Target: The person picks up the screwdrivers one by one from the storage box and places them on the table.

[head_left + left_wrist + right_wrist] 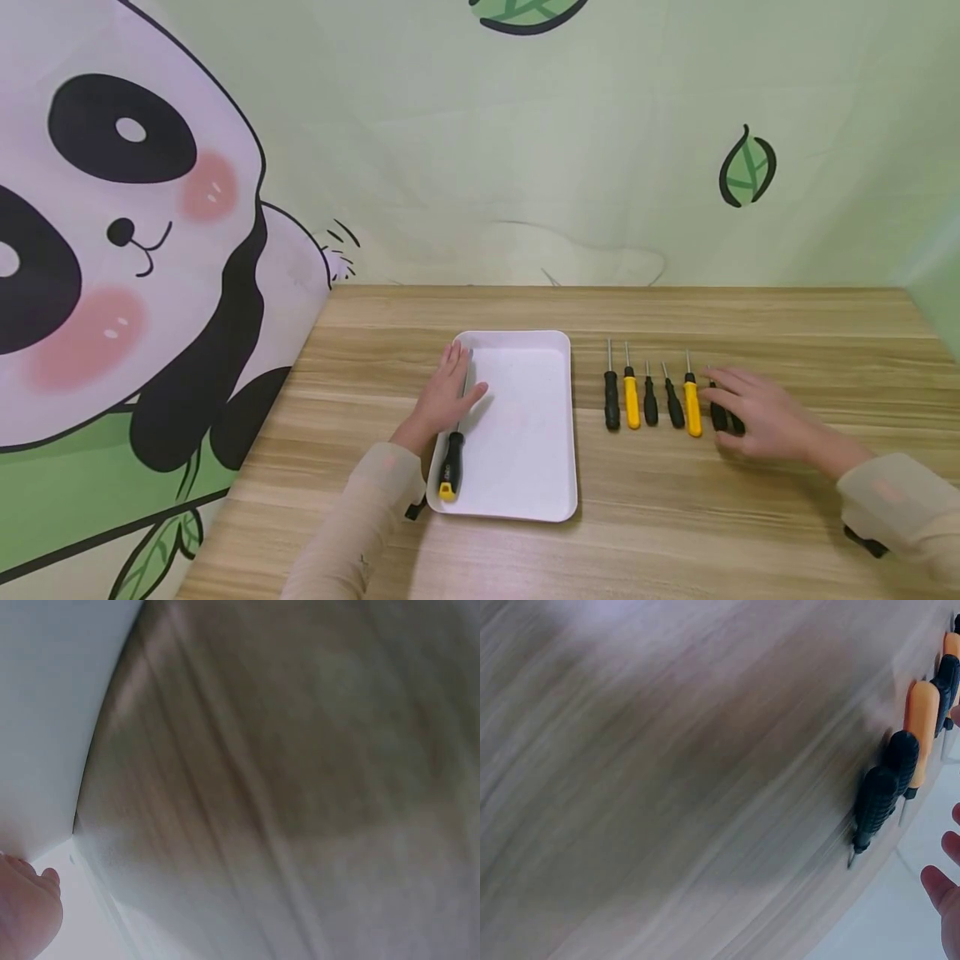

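Note:
My left hand (442,402) lies over the left rim of a white tray (525,433), fingers straight and thumb reaching inward. Inside the tray, along its left side, is a large screwdriver (452,462) with a black handle and yellow end; the hand partly covers its shaft. My right hand (768,417) hovers at the right end of a row of screwdrivers, fingers spread. Beneath it, two small black-handled screwdrivers (718,415) are partly hidden. In the right wrist view, the fingertips (937,886) are apart from the nearest black screwdriver (876,802).
Left of the right hand, a yellow screwdriver (692,406), two small black ones (674,406), another yellow one (632,402) and a longer black one (612,400) lie side by side, shafts pointing away. A panda-printed wall cloth (600,167) stands behind the wooden table (675,517).

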{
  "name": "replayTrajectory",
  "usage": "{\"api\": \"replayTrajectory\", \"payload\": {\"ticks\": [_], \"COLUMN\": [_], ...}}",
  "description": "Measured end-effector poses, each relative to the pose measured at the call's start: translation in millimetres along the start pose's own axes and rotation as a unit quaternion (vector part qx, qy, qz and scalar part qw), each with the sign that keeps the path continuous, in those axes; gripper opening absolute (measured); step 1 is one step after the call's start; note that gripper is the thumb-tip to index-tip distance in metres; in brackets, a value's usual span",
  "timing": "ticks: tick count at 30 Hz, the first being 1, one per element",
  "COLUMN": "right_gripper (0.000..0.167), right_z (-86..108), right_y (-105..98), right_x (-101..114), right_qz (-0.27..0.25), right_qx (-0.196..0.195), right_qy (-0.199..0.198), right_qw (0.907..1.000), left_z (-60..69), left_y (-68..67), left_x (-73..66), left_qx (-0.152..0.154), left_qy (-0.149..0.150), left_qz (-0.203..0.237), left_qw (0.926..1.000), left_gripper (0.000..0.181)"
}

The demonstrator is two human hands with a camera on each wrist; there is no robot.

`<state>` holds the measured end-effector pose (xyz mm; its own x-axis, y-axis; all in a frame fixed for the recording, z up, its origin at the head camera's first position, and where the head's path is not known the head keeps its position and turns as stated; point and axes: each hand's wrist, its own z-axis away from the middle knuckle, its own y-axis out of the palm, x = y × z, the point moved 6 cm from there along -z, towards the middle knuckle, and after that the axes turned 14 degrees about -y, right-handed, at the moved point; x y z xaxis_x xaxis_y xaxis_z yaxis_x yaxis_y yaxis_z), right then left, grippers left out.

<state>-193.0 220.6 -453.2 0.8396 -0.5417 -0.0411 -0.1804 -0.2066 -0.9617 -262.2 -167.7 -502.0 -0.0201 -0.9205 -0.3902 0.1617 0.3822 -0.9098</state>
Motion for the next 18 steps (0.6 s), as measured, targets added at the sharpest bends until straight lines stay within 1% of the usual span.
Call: {"api": "replayTrajectory", "payload": {"ticks": [3, 11, 18], "right_gripper": [0.050, 0.049, 0.048], "right_z": [-3.0, -11.4, -19.6], "right_y": [-1, 1, 1], "right_x": [4, 12, 20], "right_qz": [0.007, 0.006, 0.005], "right_qx": [-0.008, -0.015, -0.035], "right_qy": [-0.012, -0.028, -0.051], "right_qw": [0.9999, 0.9995, 0.9981], "left_z": [-0.1, -0.4, -0.6], "left_y": [-0.3, -1.0, 0.4], "left_x": [-0.2, -0.4, 0.8], "left_qx": [-0.001, -0.002, -0.003], "left_qy": [0.002, 0.002, 0.000], "left_qz": [-0.002, -0.002, -0.009], "left_qw": [1.0000, 1.0000, 1.0000], "left_gripper": [0.074, 0.075, 0.075]}}
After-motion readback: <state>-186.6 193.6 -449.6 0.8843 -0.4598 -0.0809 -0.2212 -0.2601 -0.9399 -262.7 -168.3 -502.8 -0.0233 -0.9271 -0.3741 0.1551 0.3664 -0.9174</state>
